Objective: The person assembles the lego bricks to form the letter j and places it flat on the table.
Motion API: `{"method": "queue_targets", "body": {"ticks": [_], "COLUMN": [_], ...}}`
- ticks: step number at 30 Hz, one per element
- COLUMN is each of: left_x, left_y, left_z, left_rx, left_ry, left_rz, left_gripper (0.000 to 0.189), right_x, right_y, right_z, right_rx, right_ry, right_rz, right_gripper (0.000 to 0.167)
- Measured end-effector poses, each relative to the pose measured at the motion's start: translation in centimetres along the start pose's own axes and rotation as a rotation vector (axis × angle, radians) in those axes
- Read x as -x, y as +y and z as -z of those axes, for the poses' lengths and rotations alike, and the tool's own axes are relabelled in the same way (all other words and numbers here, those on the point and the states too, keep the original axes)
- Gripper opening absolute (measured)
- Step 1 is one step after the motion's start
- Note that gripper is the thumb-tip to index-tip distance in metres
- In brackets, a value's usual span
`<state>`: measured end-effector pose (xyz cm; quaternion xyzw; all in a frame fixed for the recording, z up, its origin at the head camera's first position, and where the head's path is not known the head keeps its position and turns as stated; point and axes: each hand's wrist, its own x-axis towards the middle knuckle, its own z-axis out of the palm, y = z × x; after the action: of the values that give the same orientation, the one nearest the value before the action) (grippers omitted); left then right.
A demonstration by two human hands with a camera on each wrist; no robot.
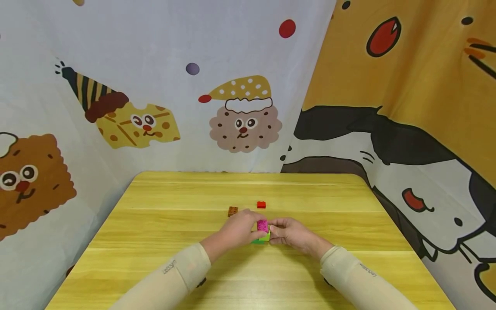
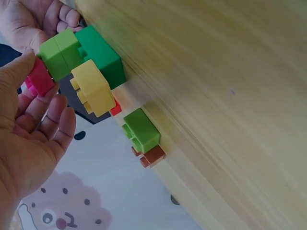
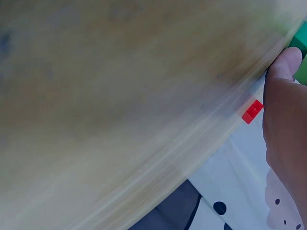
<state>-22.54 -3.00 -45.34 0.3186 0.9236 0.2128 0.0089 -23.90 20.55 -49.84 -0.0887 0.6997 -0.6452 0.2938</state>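
A pink brick (image 1: 262, 225) tops a small stack, pinched between thumb and fingers of my left hand (image 1: 241, 227). Below it comes a light green part (image 2: 60, 54) with a line across it; whether it is one brick or two I cannot tell. A dark green brick (image 2: 101, 56) forms the base. My right hand (image 1: 291, 234) grips the stack from the right, its thumb against the green bricks in the right wrist view. Beside the stack stands a yellow brick (image 2: 93, 88), seen only in the left wrist view.
A red brick (image 1: 261, 205) lies on the wooden table (image 1: 162, 215) beyond the hands. A brown brick (image 1: 233, 211) lies left of it, with a loose light green brick (image 2: 141, 130) next to it in the left wrist view. A printed curtain (image 1: 155, 51) hangs behind the table.
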Motion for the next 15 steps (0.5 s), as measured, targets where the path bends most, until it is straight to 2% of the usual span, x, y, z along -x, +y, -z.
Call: {"method": "queue_targets", "body": {"ticks": [11, 15], "left_x": [-0.45, -0.45], "left_y": [0.38, 0.44], "left_z": [-0.32, -0.39], "left_rx": [-0.063, -0.058], "left_ry": [-0.009, -0.015], "left_rz": [-0.004, -0.003], "left_gripper": [0.04, 0.041], "right_x": [-0.08, -0.05], "right_y": [-0.05, -0.14], "right_z": [-0.03, -0.1], "right_rx": [-0.011, 0.012], "right_ry": [-0.008, -0.018], "right_rz": [-0.004, -0.013], "right_gripper": [0.041, 0.051]}}
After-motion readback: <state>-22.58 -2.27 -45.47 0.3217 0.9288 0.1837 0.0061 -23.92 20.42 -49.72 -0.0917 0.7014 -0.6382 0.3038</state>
